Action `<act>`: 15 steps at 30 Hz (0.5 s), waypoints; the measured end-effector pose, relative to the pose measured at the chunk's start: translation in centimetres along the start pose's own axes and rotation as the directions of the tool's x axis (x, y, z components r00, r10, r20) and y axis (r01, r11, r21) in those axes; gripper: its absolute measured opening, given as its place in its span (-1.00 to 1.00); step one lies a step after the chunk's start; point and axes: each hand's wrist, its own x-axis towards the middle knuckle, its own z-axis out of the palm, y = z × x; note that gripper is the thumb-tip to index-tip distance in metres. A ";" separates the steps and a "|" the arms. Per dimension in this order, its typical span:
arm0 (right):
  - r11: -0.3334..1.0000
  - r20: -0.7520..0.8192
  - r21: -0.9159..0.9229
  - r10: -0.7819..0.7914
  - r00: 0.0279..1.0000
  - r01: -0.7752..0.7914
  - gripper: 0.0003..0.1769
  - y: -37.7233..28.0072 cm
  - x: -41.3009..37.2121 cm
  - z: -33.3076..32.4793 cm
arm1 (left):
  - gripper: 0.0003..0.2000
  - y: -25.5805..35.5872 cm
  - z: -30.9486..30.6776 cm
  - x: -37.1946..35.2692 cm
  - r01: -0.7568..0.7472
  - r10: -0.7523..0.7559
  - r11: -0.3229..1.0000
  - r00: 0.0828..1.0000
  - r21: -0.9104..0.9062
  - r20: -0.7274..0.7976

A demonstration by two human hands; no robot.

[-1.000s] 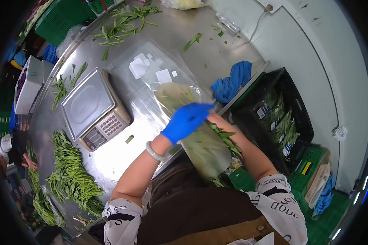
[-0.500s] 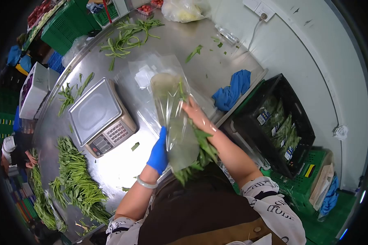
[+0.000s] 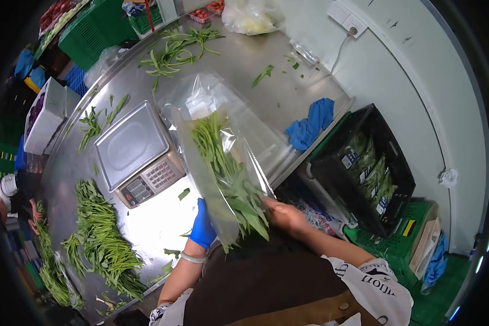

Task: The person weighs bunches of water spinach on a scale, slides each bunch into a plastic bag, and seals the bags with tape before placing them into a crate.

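A clear plastic bag point(image 3: 201, 182) is tilted in front of my apron, its far end over the metal table. Inside lies a bunch of leafy greens point(image 3: 225, 168), stems toward the far end, leaf tips sticking out of the near opening. My left hand point(image 3: 202, 225), in a blue glove, is closed on the bag's lower left edge; its fingers are partly hidden behind the plastic. My bare right hand point(image 3: 285, 214) is closed on the bag's right edge beside the leaves, fingertips partly hidden. More flat clear bags point(image 3: 250, 117) lie beyond on the table.
A weighing scale point(image 3: 141, 155) stands left of the bag, with a large pile of greens point(image 3: 100, 233) nearer. Loose stems point(image 3: 174, 51) lie at the back. A blue glove point(image 3: 312, 125) rests by the right edge. A black crate point(image 3: 399, 157) holds packed greens. Another person's hands point(image 3: 35, 214) are far left.
My right hand has moved from the bag's far part down to its near right edge. The greens now lie inside the bag, where before they were under or beside it.
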 end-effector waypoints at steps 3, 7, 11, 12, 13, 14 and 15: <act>0.917 -0.031 -0.361 -0.192 0.981 0.168 -0.54 0.8 0.0 -2.0 | -0.40 -1.0 0.2 -0.6 -0.003 0.005 0.999 0.999 -0.041 0.042; 0.633 -0.189 -0.730 -0.551 0.813 0.259 -0.62 0.3 1.8 -1.1 | -0.34 -2.0 1.4 -1.1 -0.015 0.018 0.996 0.999 0.091 -0.037; 0.446 -0.088 -0.863 -0.595 0.799 0.237 -0.76 -1.0 2.7 0.1 | -0.36 -2.7 -1.0 -1.1 0.015 -0.020 0.980 1.000 0.200 0.022; 0.443 -0.027 -0.865 -0.506 0.862 0.233 -0.78 -0.5 2.4 -0.2 | -0.37 -2.7 -1.2 -1.8 -0.010 0.002 0.949 1.000 0.314 0.026; 0.396 0.021 -0.907 -0.302 0.953 0.145 -0.82 -0.3 1.3 0.5 | -0.38 -2.9 -1.3 -2.8 -0.039 0.027 0.905 0.999 0.423 0.035; 0.391 0.231 -0.848 -0.336 0.913 0.358 -0.81 -0.7 0.2 1.2 | -0.39 -3.1 -1.6 -3.5 -0.068 0.053 0.850 0.998 0.523 0.045; 0.420 0.269 -0.819 -0.322 0.908 0.392 -0.82 -1.4 -0.4 1.9 | -0.40 -2.9 -2.8 -4.1 0.085 -0.080 0.852 0.996 0.516 -0.033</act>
